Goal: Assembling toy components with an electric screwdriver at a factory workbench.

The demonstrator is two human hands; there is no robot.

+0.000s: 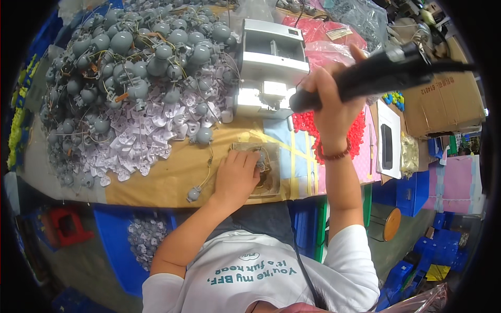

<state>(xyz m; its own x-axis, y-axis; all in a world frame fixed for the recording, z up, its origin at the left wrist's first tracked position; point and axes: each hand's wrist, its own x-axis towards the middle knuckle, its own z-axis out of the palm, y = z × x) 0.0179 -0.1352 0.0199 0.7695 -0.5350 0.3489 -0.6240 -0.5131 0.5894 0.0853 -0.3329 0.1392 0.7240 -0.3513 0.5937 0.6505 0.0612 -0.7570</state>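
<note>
My right hand (334, 101) is raised over the right of the bench. It grips a black corded electric screwdriver (383, 73), held slantwise with its cord toward the right. On the bench's near edge, my left hand (237, 175) rests at a see-through fixture plate (271, 183). Its fingertips press on a small grey plastic part (261, 160) sitting in that plate; the hand partly hides both. Just left of this hand lies a grey ball-shaped part (194, 194), with a thin wire running up to another grey ball part (202, 136).
A big heap of grey ball parts (120, 41) with wires fills the left, with white plastic pieces (141, 130) before it. A white machine (274, 49) stands at the back middle. Small red parts (357, 133) lie right, near a cardboard box (441, 99). A blue bin (117, 245) stands below.
</note>
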